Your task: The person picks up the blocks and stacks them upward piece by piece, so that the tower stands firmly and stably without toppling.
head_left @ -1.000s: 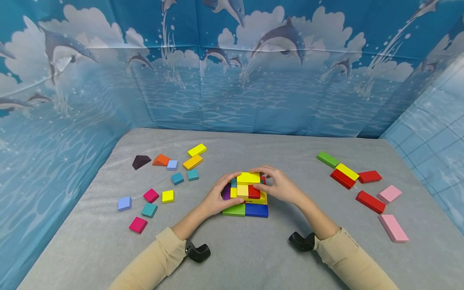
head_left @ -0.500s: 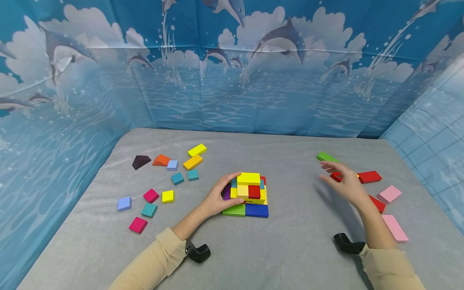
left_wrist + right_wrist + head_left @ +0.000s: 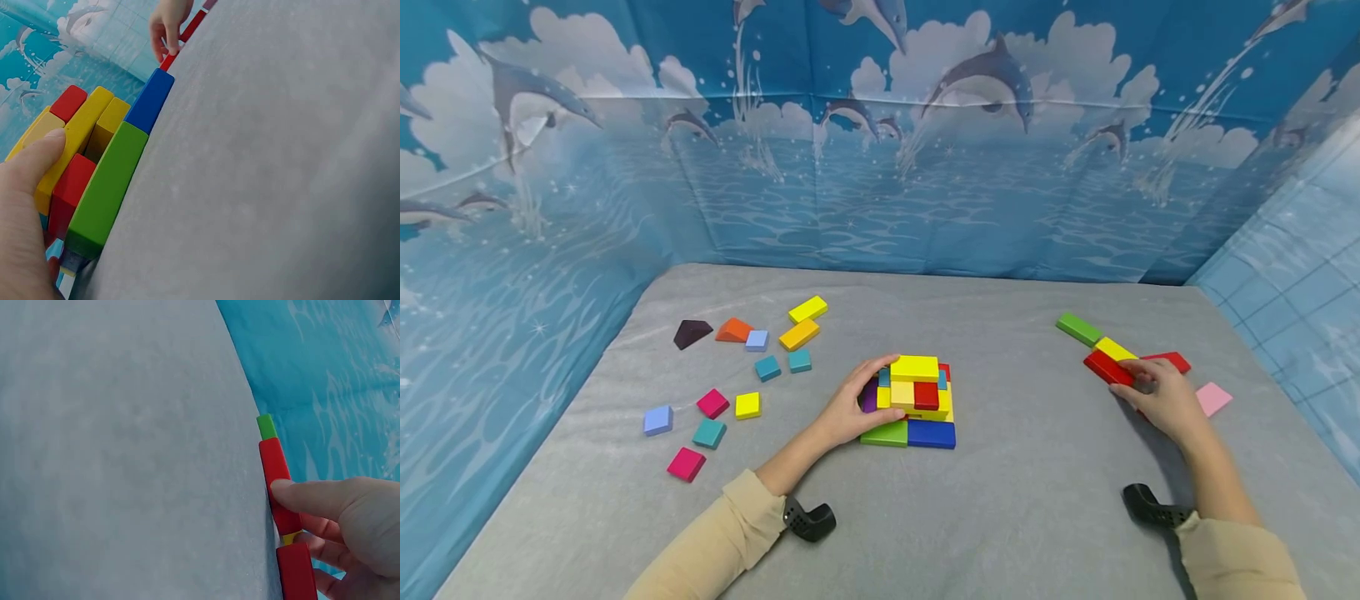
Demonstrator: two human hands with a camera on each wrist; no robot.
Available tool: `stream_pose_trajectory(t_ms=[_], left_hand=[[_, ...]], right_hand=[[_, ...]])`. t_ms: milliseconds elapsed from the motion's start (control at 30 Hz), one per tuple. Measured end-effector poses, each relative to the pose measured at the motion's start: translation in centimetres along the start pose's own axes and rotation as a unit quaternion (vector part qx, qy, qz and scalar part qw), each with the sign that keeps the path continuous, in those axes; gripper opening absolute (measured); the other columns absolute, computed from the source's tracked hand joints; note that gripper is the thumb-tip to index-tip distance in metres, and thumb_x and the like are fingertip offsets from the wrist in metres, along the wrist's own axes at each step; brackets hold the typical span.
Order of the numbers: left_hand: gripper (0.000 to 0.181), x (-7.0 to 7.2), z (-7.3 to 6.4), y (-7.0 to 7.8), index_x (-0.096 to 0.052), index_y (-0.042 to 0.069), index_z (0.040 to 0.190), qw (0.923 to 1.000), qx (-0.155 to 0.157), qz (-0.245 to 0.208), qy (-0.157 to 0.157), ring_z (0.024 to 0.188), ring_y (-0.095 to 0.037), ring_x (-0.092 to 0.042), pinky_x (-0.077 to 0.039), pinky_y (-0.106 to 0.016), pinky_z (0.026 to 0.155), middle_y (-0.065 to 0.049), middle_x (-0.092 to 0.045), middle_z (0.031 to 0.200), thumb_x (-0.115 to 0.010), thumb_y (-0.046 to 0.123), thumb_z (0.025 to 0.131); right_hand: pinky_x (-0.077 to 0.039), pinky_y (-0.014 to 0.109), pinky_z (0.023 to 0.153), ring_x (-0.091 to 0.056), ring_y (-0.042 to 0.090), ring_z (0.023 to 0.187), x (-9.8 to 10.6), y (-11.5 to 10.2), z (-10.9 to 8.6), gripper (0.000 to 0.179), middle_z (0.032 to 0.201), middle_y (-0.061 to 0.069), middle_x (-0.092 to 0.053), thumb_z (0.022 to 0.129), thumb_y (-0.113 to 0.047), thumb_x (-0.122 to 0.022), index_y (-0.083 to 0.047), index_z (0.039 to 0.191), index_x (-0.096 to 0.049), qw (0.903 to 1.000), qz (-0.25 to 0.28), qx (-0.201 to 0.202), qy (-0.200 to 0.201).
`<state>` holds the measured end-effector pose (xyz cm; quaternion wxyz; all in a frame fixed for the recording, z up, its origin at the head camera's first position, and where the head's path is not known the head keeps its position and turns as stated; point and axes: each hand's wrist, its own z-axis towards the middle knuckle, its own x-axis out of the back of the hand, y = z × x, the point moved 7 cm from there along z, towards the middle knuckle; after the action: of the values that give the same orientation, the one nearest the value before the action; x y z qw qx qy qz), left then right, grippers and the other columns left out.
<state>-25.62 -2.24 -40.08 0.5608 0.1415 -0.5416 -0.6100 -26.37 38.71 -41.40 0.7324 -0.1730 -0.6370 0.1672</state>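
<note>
Around the left side of a layered stack of wooden blocks, my left hand grips with the thumb in front and fingers behind. Its bottom layer shows a green block and a blue block; a yellow block lies on top. Over at the right, my right hand pinches a red block near its closer end. In the right wrist view the thumb presses this red block's side, and the other fingers are partly hidden behind it. The red block lies against a yellow block.
Beyond the yellow block lies a green block. A second red block and a pink block are near my right hand. Several loose blocks, including a dark trapezoid block and an orange block, are scattered at left.
My right hand has left the stack, travelled right across the table and come down onto the red block. The left hand has stayed at the stack.
</note>
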Motion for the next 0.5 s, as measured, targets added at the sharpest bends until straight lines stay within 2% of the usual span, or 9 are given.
stream_pose_trajectory(t_ms=[100,233,500], left_hand=[[0.066,0.03,0.04,0.09,-0.038,0.003,0.136,1.0,-0.004,-0.002,0.001,0.12,-0.033,-0.039,-0.029,-0.051,0.102,-0.018,-0.042,0.133,-0.069,0.003,0.078],[0.066,-0.01,0.07,0.17,-0.037,0.004,0.136,1.0,-0.004,-0.002,0.0,0.12,-0.033,-0.039,-0.03,-0.051,0.101,-0.017,-0.042,0.133,-0.069,0.003,0.078],[0.066,-0.04,0.06,0.17,-0.037,0.003,0.136,1.0,-0.002,0.0,0.0,0.121,-0.033,-0.038,-0.029,-0.051,0.102,-0.017,-0.042,0.134,-0.069,0.003,0.078]], right_hand=[[-0.046,0.036,0.063,-0.043,0.039,0.091,-0.19,-0.07,0.15,0.048,0.107,0.028,-0.045,0.084,-0.022,-0.066,0.008,0.119,-0.052,0.9998,0.01,0.003,-0.017],[-0.043,0.045,0.069,-0.041,0.04,0.094,-0.45,-0.17,0.16,0.047,0.11,0.028,-0.045,0.085,-0.023,-0.065,0.004,0.121,-0.052,0.9989,0.024,0.008,-0.04],[-0.041,0.055,0.076,-0.043,0.041,0.099,-0.55,-0.95,0.04,0.048,0.116,0.029,-0.048,0.087,-0.026,-0.063,0.005,0.121,-0.052,0.9977,0.046,0.03,-0.041]])
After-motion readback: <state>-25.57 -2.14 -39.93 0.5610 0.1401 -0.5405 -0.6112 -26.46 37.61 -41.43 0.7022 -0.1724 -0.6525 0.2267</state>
